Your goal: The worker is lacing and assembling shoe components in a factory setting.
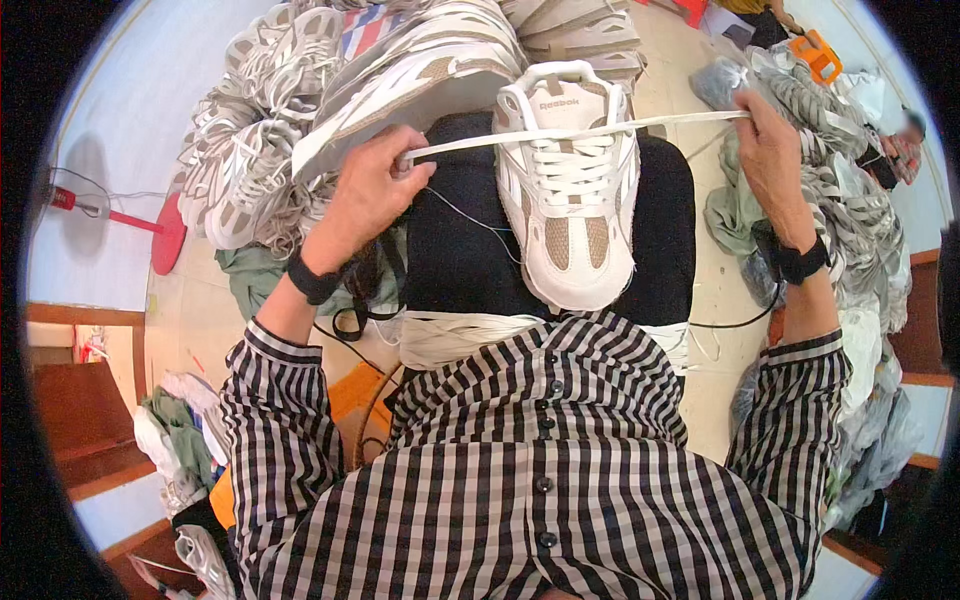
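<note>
A white and beige shoe upper (573, 200) lies on a black pad (455, 250) over my lap, its toe toward me. White shoelace (585, 165) is threaded in rows up its front. My left hand (375, 185) pinches one lace end to the left of the upper. Out to the right, my right hand (770, 160) grips the other end. Both lace ends stretch sideways, nearly straight, across the top of the lacing. A bundle of white laces (470, 340) lies along the pad's near edge, partly hidden by my shirt.
Stacked shoe uppers (420, 65) stand beyond the pad, with a heap of laced uppers (265, 150) at the left. More grey uppers (850, 220) pile up at the right beside green cloth (735, 205). A red fan-like stand (168, 232) is far left. Another person (905, 140) shows at far right.
</note>
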Demonstrator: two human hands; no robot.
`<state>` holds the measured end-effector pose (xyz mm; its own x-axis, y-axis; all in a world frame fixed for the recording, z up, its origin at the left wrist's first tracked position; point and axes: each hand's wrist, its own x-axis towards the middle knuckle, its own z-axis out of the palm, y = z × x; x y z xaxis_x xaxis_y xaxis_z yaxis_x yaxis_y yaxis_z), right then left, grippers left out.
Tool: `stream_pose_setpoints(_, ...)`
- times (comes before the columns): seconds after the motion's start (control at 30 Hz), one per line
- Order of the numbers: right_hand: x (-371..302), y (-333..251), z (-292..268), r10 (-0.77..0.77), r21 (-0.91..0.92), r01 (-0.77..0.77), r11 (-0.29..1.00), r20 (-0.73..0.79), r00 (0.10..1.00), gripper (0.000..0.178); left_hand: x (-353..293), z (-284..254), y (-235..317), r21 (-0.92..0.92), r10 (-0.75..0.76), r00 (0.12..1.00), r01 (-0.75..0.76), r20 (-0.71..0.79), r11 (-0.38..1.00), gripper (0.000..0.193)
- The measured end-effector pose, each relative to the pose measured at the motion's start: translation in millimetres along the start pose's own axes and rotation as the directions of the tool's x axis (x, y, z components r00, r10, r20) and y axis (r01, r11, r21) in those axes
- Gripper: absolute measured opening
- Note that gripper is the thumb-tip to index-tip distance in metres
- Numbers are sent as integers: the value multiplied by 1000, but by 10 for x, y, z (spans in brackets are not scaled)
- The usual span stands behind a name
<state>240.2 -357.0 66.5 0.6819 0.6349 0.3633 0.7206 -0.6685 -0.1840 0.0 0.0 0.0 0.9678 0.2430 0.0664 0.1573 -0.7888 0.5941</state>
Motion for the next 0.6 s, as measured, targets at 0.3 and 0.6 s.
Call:
stream_pose_setpoints(0.3, -200, 804, -101, -159, -425, 33, 904, -266, 951, 15, -295, -4, -288, 553, 333, 911, -151, -244, 819, 10)
stream_pose_setpoints(0.6, -616, 1459, -164, 88, -436, -117, 892, -85, 992, 12, -909, -421, -781, 676, -85, 994, 106, -64, 729, 13)
